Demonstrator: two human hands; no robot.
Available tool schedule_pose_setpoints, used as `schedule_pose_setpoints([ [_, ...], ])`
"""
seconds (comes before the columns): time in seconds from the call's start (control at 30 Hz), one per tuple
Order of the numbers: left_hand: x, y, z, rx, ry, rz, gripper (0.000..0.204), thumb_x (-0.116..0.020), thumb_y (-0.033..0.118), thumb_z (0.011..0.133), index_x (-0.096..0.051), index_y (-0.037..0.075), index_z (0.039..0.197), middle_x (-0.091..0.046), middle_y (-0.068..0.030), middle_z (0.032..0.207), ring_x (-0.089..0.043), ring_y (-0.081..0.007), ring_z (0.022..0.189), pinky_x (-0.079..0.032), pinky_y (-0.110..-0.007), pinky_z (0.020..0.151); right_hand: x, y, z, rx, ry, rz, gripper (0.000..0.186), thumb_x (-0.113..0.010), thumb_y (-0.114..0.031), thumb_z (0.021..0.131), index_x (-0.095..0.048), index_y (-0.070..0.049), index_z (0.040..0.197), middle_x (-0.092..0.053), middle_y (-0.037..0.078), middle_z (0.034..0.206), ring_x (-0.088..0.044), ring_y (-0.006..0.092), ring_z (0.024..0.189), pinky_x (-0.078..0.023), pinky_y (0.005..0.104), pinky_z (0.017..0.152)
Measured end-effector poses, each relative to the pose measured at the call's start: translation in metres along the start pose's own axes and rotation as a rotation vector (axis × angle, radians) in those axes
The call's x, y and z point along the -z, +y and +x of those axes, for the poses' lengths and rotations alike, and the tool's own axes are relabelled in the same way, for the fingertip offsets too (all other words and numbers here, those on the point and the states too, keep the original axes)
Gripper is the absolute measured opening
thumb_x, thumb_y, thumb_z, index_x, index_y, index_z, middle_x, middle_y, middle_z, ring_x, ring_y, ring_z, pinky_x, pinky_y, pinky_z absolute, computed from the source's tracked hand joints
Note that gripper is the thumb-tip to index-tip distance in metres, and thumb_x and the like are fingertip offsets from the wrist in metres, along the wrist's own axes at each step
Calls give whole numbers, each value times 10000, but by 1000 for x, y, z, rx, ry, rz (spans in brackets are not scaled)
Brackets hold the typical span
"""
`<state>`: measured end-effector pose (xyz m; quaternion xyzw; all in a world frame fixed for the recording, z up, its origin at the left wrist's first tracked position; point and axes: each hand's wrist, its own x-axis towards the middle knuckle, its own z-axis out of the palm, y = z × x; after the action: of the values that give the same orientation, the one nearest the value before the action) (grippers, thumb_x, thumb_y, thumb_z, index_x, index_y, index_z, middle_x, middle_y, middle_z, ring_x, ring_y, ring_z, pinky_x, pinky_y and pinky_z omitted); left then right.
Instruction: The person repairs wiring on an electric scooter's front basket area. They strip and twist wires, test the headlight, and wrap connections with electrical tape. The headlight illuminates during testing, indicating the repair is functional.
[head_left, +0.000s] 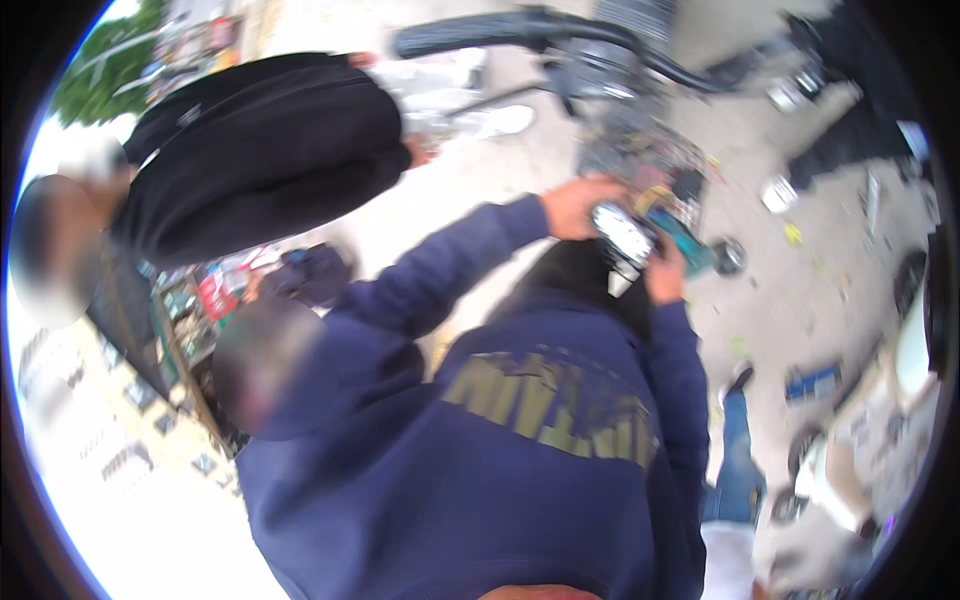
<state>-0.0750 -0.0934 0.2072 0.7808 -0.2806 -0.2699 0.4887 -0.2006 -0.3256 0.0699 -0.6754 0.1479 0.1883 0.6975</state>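
A small dark-rimmed object with a bright, glaring white face is held between my two hands, above my lap. My left hand reaches in from the left, its fingers bent at the object's upper left edge. On the opposite side, my right hand closes round its lower right edge. Blur and glare hide the object's exact kind and the fingertips. Just beyond my hands are exposed wires and parts of a two-wheeler, with a teal-green piece beside my right hand.
A handlebar with a black grip crosses the top. On the left stands a person in a black jacket, with others nearby. A blue box and a long metal tool lie on the right floor, near white-bodied vehicles.
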Motion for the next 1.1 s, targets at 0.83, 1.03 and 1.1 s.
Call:
schedule_pose_setpoints([
  [0.83, 15, 12, 2, 190, -166, -6, 593, -821, 45, 735, -569, 53, 1272, -612, -92, 1235, -593, -225, 1166, -473, -344, 975, -13, -36, -17, 248, -2, -1030, 385, -586, -179, 895, -633, -69, 1261, -678, 157, 1188, -607, 317, 1179, -480, 401, 990],
  [1.03, 26, 19, 2, 355, -150, -170, 611, -790, 9, 720, -566, 60, 1285, -577, -103, 1286, -574, -245, 1196, -473, -349, 1001, 7, -19, 4, -148, -278, -69, 539, -669, -359, 934, -573, -24, 1345, -575, 200, 1378, -538, 302, 1281, -402, 384, 1079],
  [1.1, 23, 5, 1, 281, -175, -137, 631, -791, 2, 719, -553, 58, 1301, -569, -105, 1299, -572, -245, 1195, -474, -349, 1000, 15, -31, 6, -355, -317, 30, 562, -703, -360, 912, -577, -9, 1333, -606, 174, 1330, -556, 264, 1238, -419, 372, 1056],
])
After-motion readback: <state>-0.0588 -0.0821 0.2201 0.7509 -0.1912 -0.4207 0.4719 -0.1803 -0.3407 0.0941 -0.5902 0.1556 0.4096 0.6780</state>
